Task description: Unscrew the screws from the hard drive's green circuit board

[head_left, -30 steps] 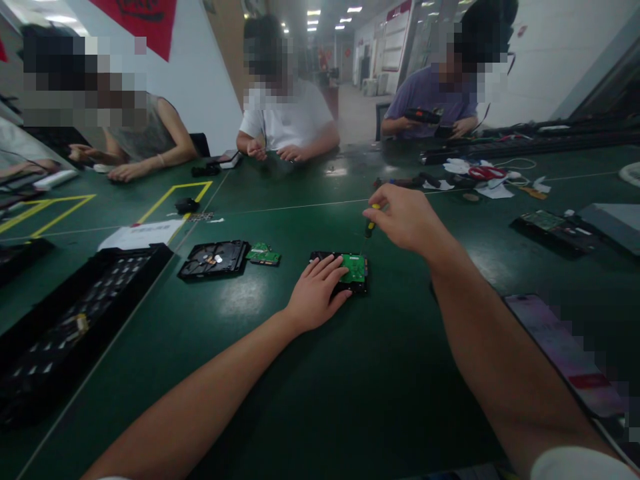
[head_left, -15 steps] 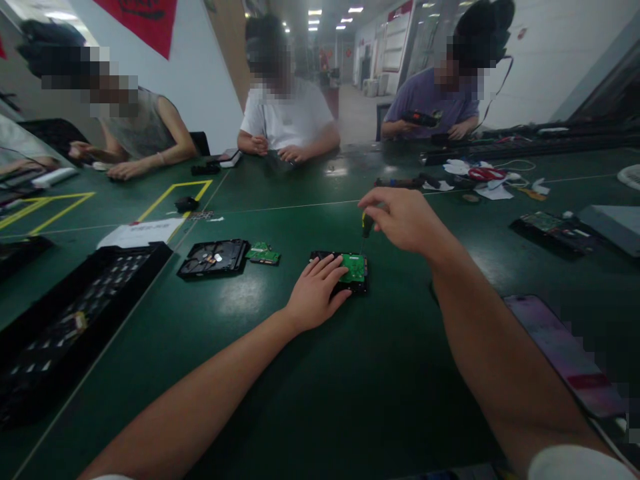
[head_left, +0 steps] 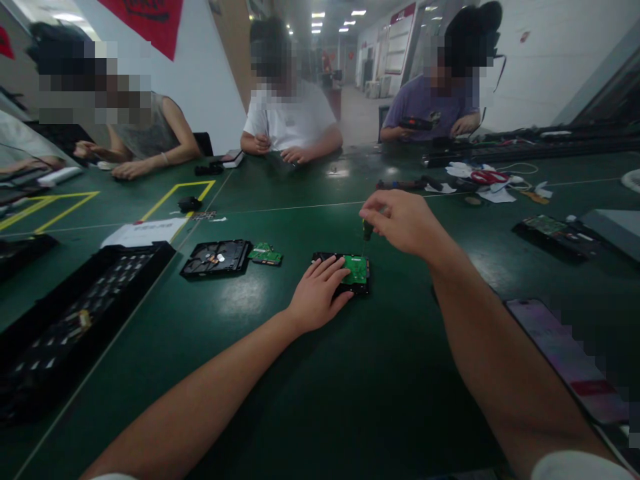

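Note:
A hard drive (head_left: 357, 270) lies on the green table with its green circuit board facing up. My left hand (head_left: 317, 293) rests flat across its left part, fingers stretched out and thumb by the near edge; it hides much of the drive. Above the board's far right corner, my right hand (head_left: 397, 220) is closed around the handle of a small screwdriver (head_left: 367, 232). The screwdriver stands almost upright, its thin shaft pointing down to that corner. Whether the tip sits in a screw is too small to tell.
Left of the drive are another hard drive (head_left: 216, 259) and loose circuit boards (head_left: 266, 254). A long black tray (head_left: 163, 252) runs along the left. At right lie a phone (head_left: 560, 353) and a further drive (head_left: 553, 237). Across the table sit several people.
The view has shifted slightly. My right hand's fingers have turned a little on the screwdriver handle; my left hand stays on the hard drive.

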`<state>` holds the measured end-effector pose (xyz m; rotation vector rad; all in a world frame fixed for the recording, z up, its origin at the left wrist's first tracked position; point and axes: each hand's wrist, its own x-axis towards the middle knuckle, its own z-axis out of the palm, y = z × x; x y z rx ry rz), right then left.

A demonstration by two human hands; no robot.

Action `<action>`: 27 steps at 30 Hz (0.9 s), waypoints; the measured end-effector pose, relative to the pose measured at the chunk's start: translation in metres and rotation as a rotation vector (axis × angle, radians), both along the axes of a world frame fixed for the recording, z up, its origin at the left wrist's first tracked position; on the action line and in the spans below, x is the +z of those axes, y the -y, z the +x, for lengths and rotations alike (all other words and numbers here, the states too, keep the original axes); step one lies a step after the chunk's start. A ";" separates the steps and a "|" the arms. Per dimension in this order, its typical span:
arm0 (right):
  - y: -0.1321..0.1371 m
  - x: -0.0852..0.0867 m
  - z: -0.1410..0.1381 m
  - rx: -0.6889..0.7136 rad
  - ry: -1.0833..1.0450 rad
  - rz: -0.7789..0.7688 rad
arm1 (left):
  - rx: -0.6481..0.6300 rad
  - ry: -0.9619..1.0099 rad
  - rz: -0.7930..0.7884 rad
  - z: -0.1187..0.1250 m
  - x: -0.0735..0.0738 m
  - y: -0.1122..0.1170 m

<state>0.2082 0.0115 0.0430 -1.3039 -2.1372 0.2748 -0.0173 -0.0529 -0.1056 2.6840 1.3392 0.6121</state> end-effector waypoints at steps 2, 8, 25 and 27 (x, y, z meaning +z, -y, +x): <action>0.000 0.001 0.001 -0.001 0.010 0.013 | -0.001 -0.001 0.004 -0.001 0.000 0.000; -0.002 0.003 0.007 -0.034 0.032 0.047 | -0.006 0.002 0.000 -0.001 0.000 -0.001; -0.002 0.002 0.008 0.034 0.084 0.042 | -0.003 -0.004 0.007 -0.001 -0.002 -0.001; -0.001 0.002 0.008 0.039 0.079 0.035 | -0.006 -0.004 0.008 -0.001 -0.001 -0.001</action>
